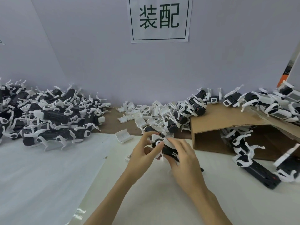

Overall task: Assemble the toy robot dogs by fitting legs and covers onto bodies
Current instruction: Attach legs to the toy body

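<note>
Dog body sits above the table between both hands, long axis running down-right; my right hand clamps its lower end; my left hand, fingers curled, pinches the white leg at its upper end.

Toy dogs are smooth black-and-white plastic; the box matt brown cardboard; the table glossy white.

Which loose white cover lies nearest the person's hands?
The lone white cover just beyond the left hand, apart from the heap of covers farther back.
</note>
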`<state>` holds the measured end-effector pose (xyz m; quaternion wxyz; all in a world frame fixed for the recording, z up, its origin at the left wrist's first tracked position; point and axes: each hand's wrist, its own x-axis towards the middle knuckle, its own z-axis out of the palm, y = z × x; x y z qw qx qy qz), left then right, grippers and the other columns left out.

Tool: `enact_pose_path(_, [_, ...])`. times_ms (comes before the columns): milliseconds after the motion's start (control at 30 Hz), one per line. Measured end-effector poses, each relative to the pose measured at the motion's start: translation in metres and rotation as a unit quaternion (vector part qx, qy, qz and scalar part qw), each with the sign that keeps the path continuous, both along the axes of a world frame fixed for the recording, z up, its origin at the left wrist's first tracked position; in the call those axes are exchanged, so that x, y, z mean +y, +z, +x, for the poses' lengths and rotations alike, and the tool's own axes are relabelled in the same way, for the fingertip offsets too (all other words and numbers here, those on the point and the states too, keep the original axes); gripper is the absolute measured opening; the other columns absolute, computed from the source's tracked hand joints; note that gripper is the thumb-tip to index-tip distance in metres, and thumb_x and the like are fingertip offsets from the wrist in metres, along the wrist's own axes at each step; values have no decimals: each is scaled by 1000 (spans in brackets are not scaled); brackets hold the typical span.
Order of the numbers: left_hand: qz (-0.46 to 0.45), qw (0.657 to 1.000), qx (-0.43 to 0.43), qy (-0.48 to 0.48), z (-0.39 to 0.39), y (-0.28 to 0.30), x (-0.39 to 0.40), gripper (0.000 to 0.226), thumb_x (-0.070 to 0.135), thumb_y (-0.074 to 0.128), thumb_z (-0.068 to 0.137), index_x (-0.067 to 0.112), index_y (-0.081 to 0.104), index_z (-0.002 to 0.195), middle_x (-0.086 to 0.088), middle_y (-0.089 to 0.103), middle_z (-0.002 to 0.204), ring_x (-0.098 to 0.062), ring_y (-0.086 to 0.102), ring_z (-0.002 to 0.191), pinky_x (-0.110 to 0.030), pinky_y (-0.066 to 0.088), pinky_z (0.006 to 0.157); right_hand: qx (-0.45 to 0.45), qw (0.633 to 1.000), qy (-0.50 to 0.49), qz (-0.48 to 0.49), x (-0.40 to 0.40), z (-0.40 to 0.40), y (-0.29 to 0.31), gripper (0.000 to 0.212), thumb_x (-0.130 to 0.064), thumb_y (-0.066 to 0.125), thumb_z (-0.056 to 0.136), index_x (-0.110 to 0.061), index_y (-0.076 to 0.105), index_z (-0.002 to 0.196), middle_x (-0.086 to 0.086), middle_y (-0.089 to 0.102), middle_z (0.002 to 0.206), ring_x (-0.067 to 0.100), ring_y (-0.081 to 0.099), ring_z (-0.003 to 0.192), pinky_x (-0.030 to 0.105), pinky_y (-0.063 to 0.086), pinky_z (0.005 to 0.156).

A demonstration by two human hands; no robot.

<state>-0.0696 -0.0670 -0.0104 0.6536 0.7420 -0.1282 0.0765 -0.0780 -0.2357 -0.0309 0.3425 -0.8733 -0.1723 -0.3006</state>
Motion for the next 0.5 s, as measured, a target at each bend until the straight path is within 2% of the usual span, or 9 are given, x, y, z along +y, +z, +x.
enact_pose_path(100, [5,1000,2,-25,1,0,4,38,43,70,98,37,59,134,0,72,101,-37,74,95,-61,53,95,-7,1000,-8,-13,-2,0,3,50,-22,83,87,-23,62,132,-10,62,121,18,59,114,36,49,96])
enact_pose_path(233, [62,996,-26,-62,2,-3,3,40,47,55,104,45,51,144,-9,69,110,-43,63,98,-55,55,90,0,1000,1,-20,-8,0,6,51,-25,83,86,-25,63,132,-12,62,120,17,60,113,35,49,95])
enact_pose_path(367, [159,984,-68,-38,3,-14,1,36,59,35,107,54,48,141,1,65,114,-20,64,99,-48,55,92,8,1000,30,1,-8,-2,4,55,-17,82,87,-23,60,138,-10,59,129,15,56,122,34,53,99])
enact_pose_path(500, [175,982,-73,-16,4,-17,1,37,65,29,105,56,48,135,9,60,113,-9,63,94,-45,54,92,10,1000,21,8,-6,-3,6,51,-20,85,85,-22,63,130,-10,60,124,16,58,117,36,55,94])
